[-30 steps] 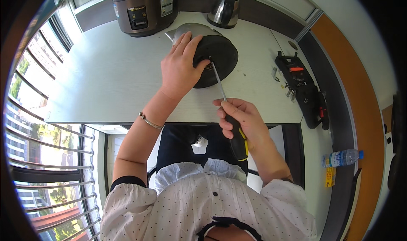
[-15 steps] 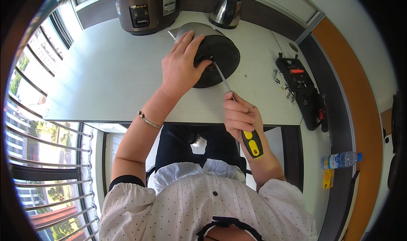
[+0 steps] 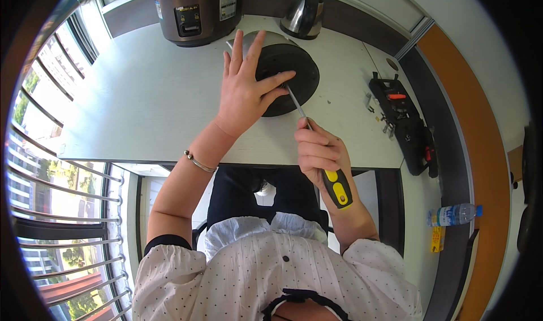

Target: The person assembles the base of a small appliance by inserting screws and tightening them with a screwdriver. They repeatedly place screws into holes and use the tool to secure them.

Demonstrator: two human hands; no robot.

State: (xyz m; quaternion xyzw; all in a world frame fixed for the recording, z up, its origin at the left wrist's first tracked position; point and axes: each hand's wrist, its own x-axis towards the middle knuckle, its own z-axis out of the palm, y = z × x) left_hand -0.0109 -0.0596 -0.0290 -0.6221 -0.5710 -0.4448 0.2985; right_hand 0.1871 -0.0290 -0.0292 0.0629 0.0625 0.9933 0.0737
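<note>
The person is wearing a white blouse point(image 3: 271, 276) with small dark dots, a dark button at the front, dark cuff trim point(image 3: 165, 243) and a dark collar. A thin silver bracelet point(image 3: 199, 163) is circling the left wrist. Dark trousers point(image 3: 249, 191) are covering the legs.
</note>
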